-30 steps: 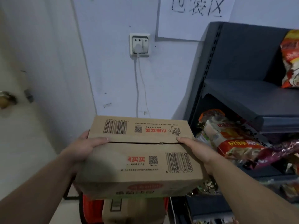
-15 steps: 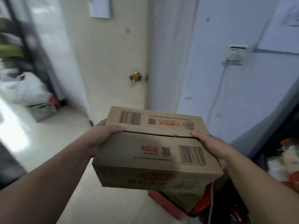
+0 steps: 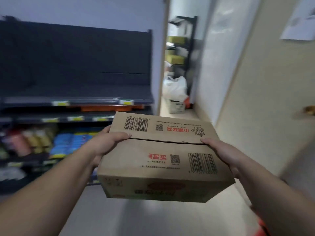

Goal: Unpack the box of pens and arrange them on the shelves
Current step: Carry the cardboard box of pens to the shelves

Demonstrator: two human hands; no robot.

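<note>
I carry a closed brown cardboard box point(image 3: 163, 155) with barcodes and red print, held at chest height in the middle of the head view. My left hand point(image 3: 105, 145) grips its left side, thumb lying over the top flap. My right hand point(image 3: 221, 154) grips the right side, thumb on the top seam. The flaps are shut, so what is inside is hidden. Dark shelves point(image 3: 76, 97) stand to the left, blurred; the upper shelf looks bare and the lower ones hold packaged goods point(image 3: 64, 143).
A narrow aisle runs ahead with a white plastic bag point(image 3: 175, 87) and a small carton point(image 3: 176, 106) on the floor at its end, beside a black rack point(image 3: 189, 53). A door with a brass knob point(image 3: 308, 110) is on the right. Pale floor lies below the box.
The view has swung left from the socket wall and snack shelf, past the door, to another shelf unit and aisle. Both hands keep the same hold on the box.
</note>
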